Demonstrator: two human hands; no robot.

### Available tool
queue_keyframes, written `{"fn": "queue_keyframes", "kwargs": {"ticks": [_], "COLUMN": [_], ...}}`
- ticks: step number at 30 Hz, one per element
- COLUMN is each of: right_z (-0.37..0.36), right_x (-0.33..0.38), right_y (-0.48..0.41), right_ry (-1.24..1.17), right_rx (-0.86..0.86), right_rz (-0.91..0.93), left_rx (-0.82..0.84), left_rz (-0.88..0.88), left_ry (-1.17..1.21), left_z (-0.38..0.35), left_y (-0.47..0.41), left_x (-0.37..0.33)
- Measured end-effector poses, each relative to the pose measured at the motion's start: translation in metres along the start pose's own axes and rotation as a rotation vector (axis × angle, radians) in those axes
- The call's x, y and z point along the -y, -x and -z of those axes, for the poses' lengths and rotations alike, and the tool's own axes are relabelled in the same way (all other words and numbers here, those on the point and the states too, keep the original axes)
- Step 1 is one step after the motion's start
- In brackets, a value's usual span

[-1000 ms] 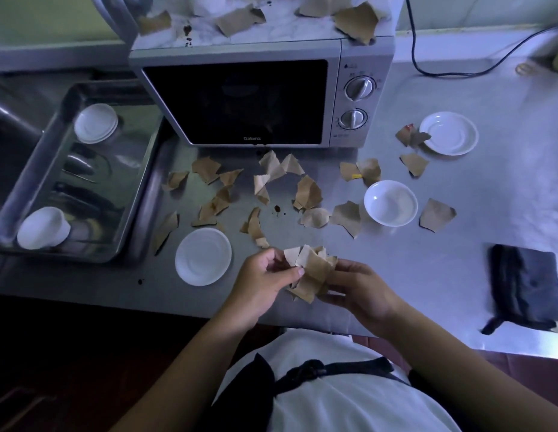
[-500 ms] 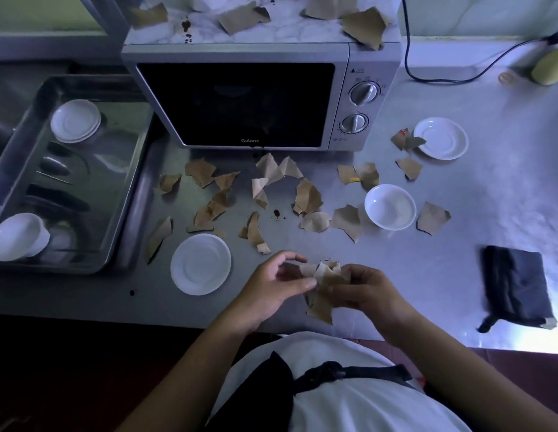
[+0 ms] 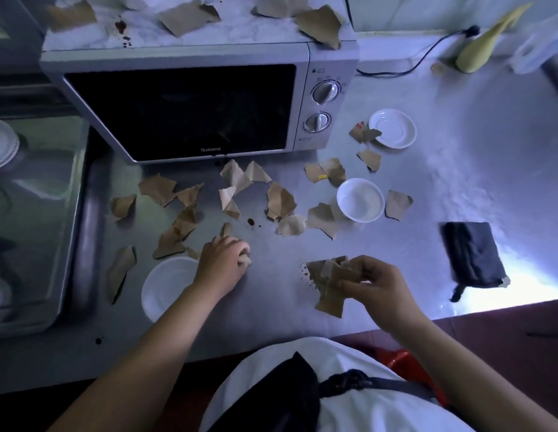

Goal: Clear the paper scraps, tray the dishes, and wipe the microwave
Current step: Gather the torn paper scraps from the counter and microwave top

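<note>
So your left hand (image 3: 223,260) quit the bundle (image 3: 329,283) — right hand (image 3: 377,288) clutches it; left fingers (image 3: 244,259) curl beside another scrap (image 3: 226,229), grip unclear.

Dim bluish light, right-side glare, fisheye edges

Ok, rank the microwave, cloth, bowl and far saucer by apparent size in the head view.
1. Microwave
2. Cloth
3. Bowl and saucer look alike; the saucer lies farther off, so unranked.
</note>
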State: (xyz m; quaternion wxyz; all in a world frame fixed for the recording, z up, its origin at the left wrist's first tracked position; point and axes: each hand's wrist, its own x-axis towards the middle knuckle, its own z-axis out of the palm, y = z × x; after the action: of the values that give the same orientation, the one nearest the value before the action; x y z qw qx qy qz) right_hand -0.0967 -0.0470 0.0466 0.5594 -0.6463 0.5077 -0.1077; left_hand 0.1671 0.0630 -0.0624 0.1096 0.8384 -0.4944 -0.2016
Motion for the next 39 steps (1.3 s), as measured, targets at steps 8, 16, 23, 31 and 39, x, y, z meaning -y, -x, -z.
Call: {"fn": "queue_keyframes", "kwargs": {"ticks": [8, 16, 23, 31, 39], "right_z": [-0.002, -0.011, -0.023, -0.040, -0.051], "right_x": [-0.009, -0.006, 0.004, 0.023, 0.026], "right_y": [0.020, 0.021, 0.018, 0.015, 0.021], "right_ry": [0.198, 0.181, 0.257, 0.371, 0.332], "right_rx": [-0.076, -0.092, -0.003, 0.102, 0.066], "right_rz": [0.056, 0.066, 0.246, 0.397, 0.390], "left_rx": [0.146, 0.056, 0.107, 0.280, 0.313], "left_rz": [-0.087, -0.074, -0.004, -0.060, -0.063], "left_ry": [-0.013, 0.007, 0.737, 1.126, 1.295], "left_z": [-0.003, -0.004, 0.043, 0.059, 0.067], "left_y": [-0.019, -0.021, 0.002, 0.042, 0.053], "left_x": [0.009, 0.026, -0.017, -0.066, -0.062]}}
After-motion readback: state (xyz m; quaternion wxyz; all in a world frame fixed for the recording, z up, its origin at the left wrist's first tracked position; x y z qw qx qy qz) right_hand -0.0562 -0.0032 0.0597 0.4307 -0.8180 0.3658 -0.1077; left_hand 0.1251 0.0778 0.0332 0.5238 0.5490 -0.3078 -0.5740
